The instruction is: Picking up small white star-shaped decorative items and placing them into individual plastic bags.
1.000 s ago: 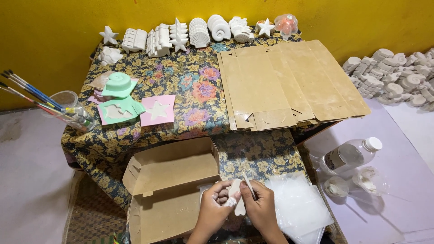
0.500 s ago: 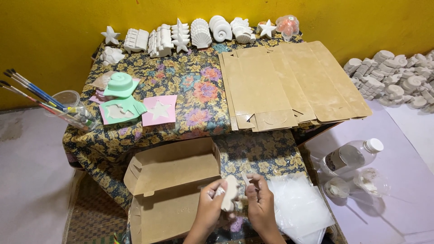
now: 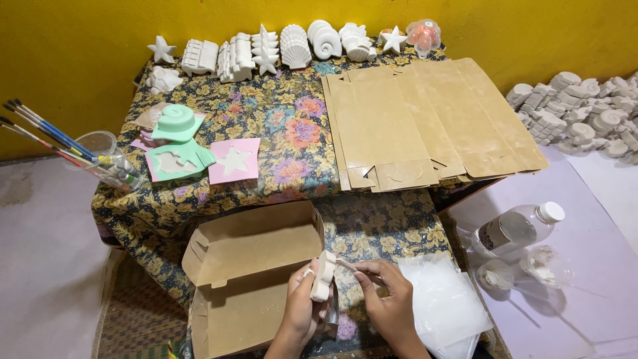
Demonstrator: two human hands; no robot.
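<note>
White plaster figure (image 3: 323, 275) sits upright in our left hand (image 3: 300, 312), just above the open brown cardboard box (image 3: 247, 279). Our right hand (image 3: 389, 302), earlier lower, now pinches a thin clear wrap (image 3: 347, 264) against it, so wrapping continues.

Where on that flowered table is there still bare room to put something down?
Bare cloth shows mid-table, between the pink star card and the flat cardboard sheets. The back edge is packed with white plaster figures. The open box fills the front, by the left hand.
</note>
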